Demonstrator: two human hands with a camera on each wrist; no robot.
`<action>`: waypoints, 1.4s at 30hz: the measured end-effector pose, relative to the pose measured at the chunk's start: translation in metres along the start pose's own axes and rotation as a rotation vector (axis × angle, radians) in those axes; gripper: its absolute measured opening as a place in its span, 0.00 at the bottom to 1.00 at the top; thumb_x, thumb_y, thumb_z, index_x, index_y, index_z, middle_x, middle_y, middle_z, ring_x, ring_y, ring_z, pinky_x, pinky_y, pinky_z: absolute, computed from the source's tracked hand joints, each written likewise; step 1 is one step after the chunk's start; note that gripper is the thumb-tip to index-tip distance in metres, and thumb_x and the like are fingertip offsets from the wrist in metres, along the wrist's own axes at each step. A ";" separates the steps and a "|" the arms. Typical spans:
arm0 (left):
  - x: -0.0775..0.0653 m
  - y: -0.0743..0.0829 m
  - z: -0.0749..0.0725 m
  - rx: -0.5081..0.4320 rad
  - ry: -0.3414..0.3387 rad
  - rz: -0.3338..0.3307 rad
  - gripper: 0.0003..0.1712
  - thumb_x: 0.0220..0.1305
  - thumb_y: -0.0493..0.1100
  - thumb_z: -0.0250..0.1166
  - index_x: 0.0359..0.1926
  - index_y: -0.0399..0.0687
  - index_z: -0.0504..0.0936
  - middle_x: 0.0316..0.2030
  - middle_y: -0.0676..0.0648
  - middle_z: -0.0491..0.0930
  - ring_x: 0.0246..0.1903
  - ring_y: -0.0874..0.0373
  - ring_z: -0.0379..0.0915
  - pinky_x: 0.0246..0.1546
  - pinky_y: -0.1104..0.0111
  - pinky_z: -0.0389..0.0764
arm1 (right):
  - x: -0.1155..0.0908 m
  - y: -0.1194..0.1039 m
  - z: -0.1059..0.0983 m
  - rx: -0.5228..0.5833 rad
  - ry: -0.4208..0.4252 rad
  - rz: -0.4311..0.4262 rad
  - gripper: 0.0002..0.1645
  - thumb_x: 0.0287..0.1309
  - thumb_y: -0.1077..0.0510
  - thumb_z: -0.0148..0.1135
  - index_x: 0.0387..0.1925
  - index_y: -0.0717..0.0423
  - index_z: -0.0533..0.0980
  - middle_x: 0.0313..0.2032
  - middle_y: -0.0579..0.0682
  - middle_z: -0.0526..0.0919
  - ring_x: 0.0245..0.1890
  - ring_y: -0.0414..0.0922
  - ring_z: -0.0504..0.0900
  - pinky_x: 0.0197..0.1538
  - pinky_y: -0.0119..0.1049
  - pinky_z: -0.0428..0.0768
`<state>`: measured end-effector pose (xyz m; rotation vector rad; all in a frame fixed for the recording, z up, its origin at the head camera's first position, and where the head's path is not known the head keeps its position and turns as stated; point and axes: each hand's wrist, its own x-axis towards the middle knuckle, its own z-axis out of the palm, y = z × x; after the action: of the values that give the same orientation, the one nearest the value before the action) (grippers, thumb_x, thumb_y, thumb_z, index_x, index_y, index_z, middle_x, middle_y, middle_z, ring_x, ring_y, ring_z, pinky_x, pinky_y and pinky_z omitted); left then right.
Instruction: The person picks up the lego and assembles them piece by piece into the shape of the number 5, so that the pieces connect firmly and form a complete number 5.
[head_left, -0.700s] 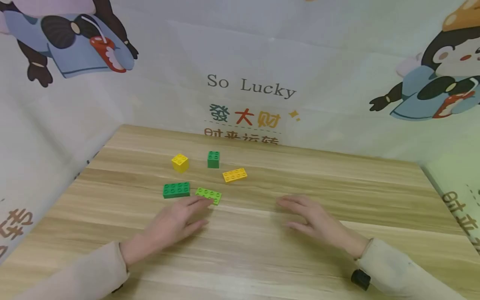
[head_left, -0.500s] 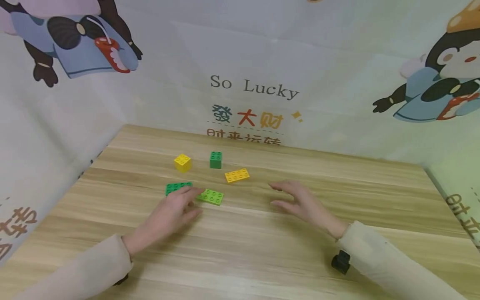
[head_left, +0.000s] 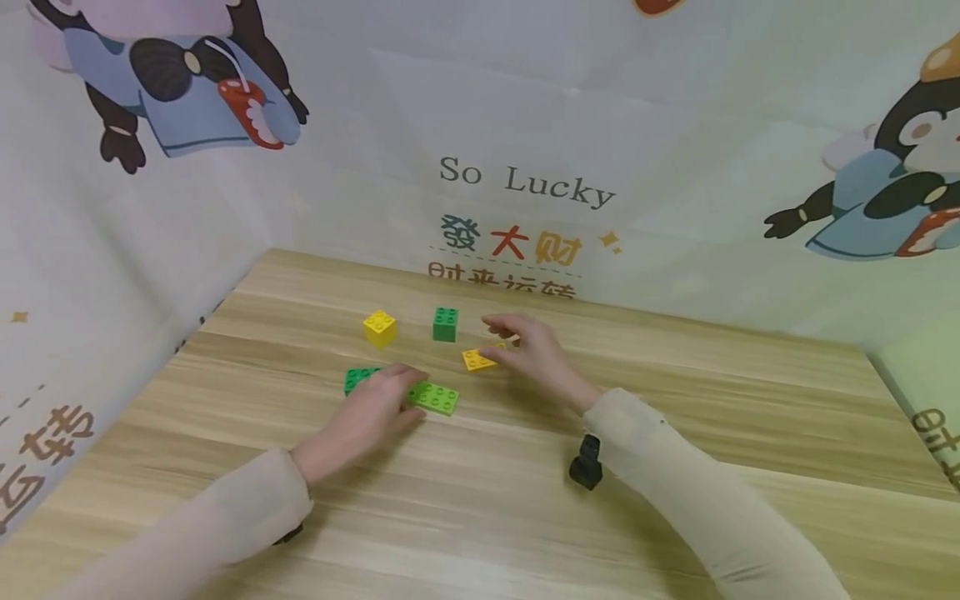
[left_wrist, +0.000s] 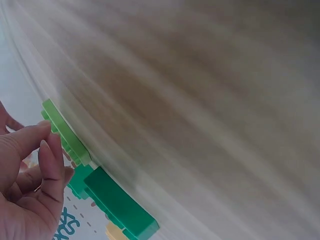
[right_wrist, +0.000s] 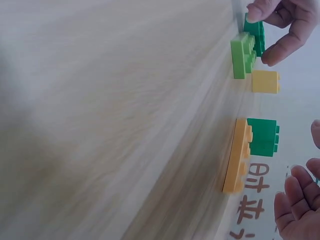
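Observation:
My left hand (head_left: pixel 375 404) hovers over the gap between a long dark green brick (head_left: pixel 360 379) and a flat light green brick (head_left: pixel 441 398), hiding part of both. In the right wrist view its thumb and fingers stand apart with nothing between them. Over a flat orange-yellow brick (head_left: pixel 474 359) reaches my right hand (head_left: pixel 532 358), thumb and fingers spread and part of the brick covered. The right wrist view shows those fingers (right_wrist: pixel 297 200) apart from this orange-yellow brick (right_wrist: pixel 235 157). Both hands look relaxed and hold nothing.
A yellow cube-shaped brick (head_left: pixel 380 329) and a small dark green brick (head_left: pixel 446 325) stand farther back on the wooden table (head_left: pixel 480 500). A printed cloth (head_left: pixel 562 125) hangs behind the table. A black wrist camera (head_left: pixel 587 467) sits below the right sleeve.
My right hand has moved left and away from me, to the orange-yellow brick. The left hand has stayed around the two green bricks. The head view has shifted slightly.

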<state>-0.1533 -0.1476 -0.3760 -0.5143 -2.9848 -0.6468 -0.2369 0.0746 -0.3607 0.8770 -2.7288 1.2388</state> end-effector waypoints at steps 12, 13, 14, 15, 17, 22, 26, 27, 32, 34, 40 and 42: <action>0.008 0.002 0.002 0.085 -0.027 0.041 0.23 0.52 0.36 0.71 0.49 0.32 0.77 0.48 0.35 0.78 0.45 0.45 0.78 0.46 0.56 0.79 | 0.046 0.002 0.032 -0.065 0.002 0.031 0.32 0.53 0.55 0.68 0.58 0.63 0.71 0.54 0.61 0.78 0.52 0.55 0.76 0.54 0.44 0.76; 0.008 0.002 0.002 0.093 -0.024 0.045 0.22 0.52 0.36 0.71 0.49 0.32 0.78 0.48 0.35 0.78 0.45 0.45 0.78 0.45 0.57 0.80 | 0.048 0.001 0.033 -0.070 0.003 0.042 0.32 0.53 0.55 0.68 0.59 0.63 0.71 0.54 0.61 0.77 0.52 0.55 0.76 0.54 0.45 0.75; 0.008 0.002 0.002 0.100 -0.024 0.046 0.22 0.52 0.36 0.71 0.48 0.33 0.78 0.47 0.36 0.78 0.45 0.45 0.78 0.45 0.57 0.80 | 0.050 0.001 0.034 -0.077 0.001 0.057 0.33 0.53 0.55 0.68 0.59 0.62 0.71 0.55 0.60 0.77 0.53 0.55 0.76 0.55 0.45 0.75; 0.007 0.002 0.002 0.106 -0.024 0.047 0.22 0.52 0.36 0.71 0.48 0.33 0.78 0.47 0.36 0.78 0.44 0.46 0.78 0.45 0.57 0.80 | 0.053 0.000 0.035 -0.086 -0.005 0.068 0.33 0.53 0.55 0.68 0.59 0.62 0.70 0.55 0.60 0.77 0.53 0.54 0.75 0.55 0.45 0.75; 0.007 0.002 0.003 0.120 -0.023 0.051 0.21 0.52 0.36 0.71 0.47 0.34 0.79 0.46 0.37 0.79 0.43 0.47 0.78 0.44 0.58 0.80 | 0.057 -0.001 0.038 -0.113 -0.016 0.079 0.33 0.53 0.55 0.68 0.59 0.62 0.70 0.56 0.59 0.76 0.54 0.54 0.75 0.56 0.44 0.74; 0.007 0.002 0.004 0.139 -0.025 0.067 0.19 0.51 0.35 0.71 0.45 0.35 0.80 0.42 0.40 0.79 0.39 0.49 0.79 0.40 0.60 0.81 | 0.063 0.002 0.045 -0.178 -0.034 0.079 0.32 0.52 0.55 0.69 0.58 0.62 0.72 0.55 0.58 0.77 0.56 0.53 0.73 0.62 0.45 0.67; 0.006 0.001 0.004 0.136 -0.014 0.077 0.17 0.51 0.35 0.71 0.43 0.36 0.81 0.39 0.41 0.79 0.36 0.50 0.79 0.37 0.61 0.81 | 0.066 0.004 0.051 -0.205 -0.034 0.095 0.29 0.52 0.55 0.69 0.56 0.60 0.74 0.53 0.56 0.79 0.56 0.52 0.72 0.62 0.45 0.66; 0.006 0.000 0.004 0.133 -0.011 0.077 0.16 0.51 0.35 0.71 0.42 0.36 0.81 0.39 0.41 0.79 0.36 0.51 0.79 0.36 0.61 0.81 | 0.067 0.005 0.052 -0.204 -0.031 0.097 0.28 0.53 0.55 0.69 0.55 0.60 0.74 0.52 0.56 0.79 0.55 0.51 0.73 0.61 0.45 0.67; 0.006 0.001 0.005 0.133 -0.005 0.082 0.14 0.51 0.35 0.71 0.41 0.37 0.81 0.37 0.43 0.79 0.34 0.52 0.78 0.34 0.62 0.81 | 0.065 0.005 0.050 -0.160 -0.017 0.108 0.24 0.53 0.57 0.68 0.52 0.59 0.75 0.49 0.55 0.81 0.50 0.50 0.77 0.55 0.43 0.72; 0.007 0.001 0.005 0.136 -0.006 0.083 0.14 0.51 0.36 0.71 0.40 0.38 0.81 0.37 0.43 0.79 0.33 0.52 0.78 0.33 0.62 0.81 | 0.062 0.005 0.047 -0.119 -0.008 0.116 0.23 0.54 0.58 0.67 0.52 0.59 0.75 0.50 0.55 0.80 0.49 0.50 0.77 0.54 0.42 0.74; 0.006 0.001 0.004 0.146 -0.016 0.068 0.16 0.51 0.37 0.71 0.42 0.39 0.81 0.38 0.43 0.79 0.34 0.53 0.78 0.34 0.63 0.81 | 0.042 0.003 0.035 0.033 0.015 0.092 0.22 0.55 0.60 0.66 0.52 0.62 0.74 0.46 0.57 0.81 0.46 0.51 0.78 0.50 0.40 0.78; 0.006 0.001 0.004 0.154 -0.015 0.069 0.16 0.51 0.37 0.72 0.42 0.39 0.81 0.38 0.43 0.79 0.34 0.53 0.78 0.33 0.63 0.81 | 0.032 0.002 0.032 0.072 0.007 0.094 0.22 0.55 0.60 0.66 0.52 0.63 0.74 0.44 0.57 0.81 0.44 0.50 0.79 0.47 0.38 0.78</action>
<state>-0.1585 -0.1436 -0.3785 -0.6100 -2.9831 -0.4063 -0.2583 0.0371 -0.3763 0.7565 -2.7659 1.3617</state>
